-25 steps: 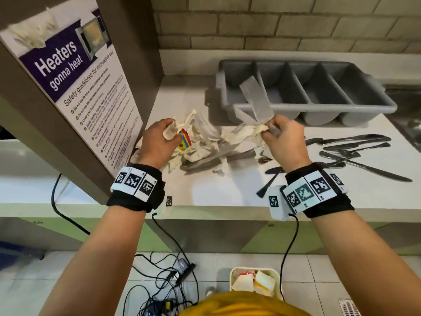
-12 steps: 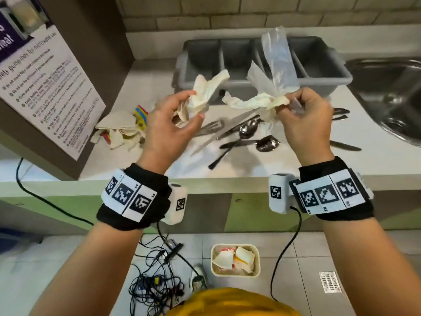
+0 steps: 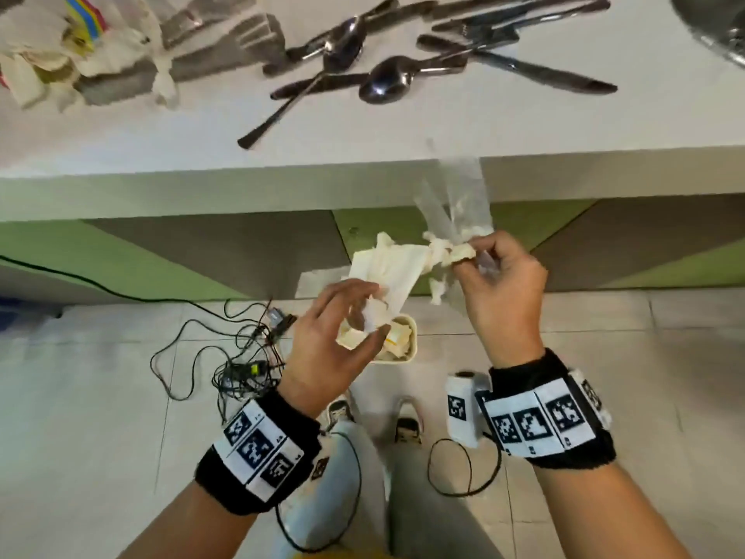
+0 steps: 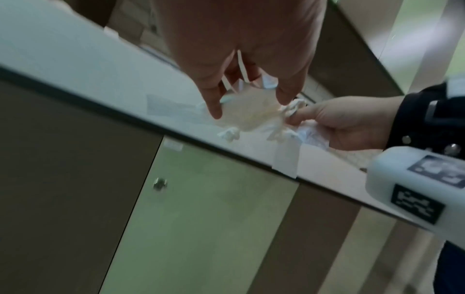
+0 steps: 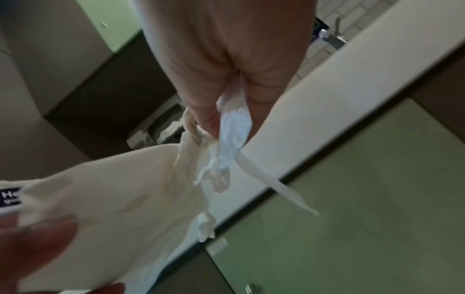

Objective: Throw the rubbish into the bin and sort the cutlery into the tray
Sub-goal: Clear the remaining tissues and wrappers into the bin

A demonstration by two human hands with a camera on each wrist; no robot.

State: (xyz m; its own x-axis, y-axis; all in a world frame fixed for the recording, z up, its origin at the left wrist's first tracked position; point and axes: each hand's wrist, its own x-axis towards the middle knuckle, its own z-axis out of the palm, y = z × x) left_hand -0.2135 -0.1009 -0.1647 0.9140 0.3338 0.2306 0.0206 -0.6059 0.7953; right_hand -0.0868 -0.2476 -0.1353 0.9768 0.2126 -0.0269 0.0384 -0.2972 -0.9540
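Both hands hang below the counter edge, above a small cream bin (image 3: 408, 354) on the floor that holds paper scraps. My right hand (image 3: 463, 256) pinches a twisted cream napkin (image 3: 387, 272) together with a clear plastic wrapper (image 3: 459, 199) that sticks up. The napkin (image 5: 100, 189) droops toward my left hand (image 3: 363, 316). That hand's fingers are spread and relaxed over the bin, with a crumpled white tissue scrap (image 3: 371, 316) loose between thumb and fingers. Spoons (image 3: 383, 80) and knives (image 3: 544, 74) lie on the white counter (image 3: 403, 131).
More napkins and a coloured wrapper (image 3: 80, 46) are piled at the counter's left. A sink edge (image 3: 717, 26) shows at top right. Tangled black cables (image 3: 242, 357) lie on the tiled floor left of the bin. My shoes (image 3: 407, 425) stand just behind it.
Both hands have come down from the counter with the rubbish and now hover over the bin. The left hand's fingers have spread apart. The view has tilted down toward the floor.
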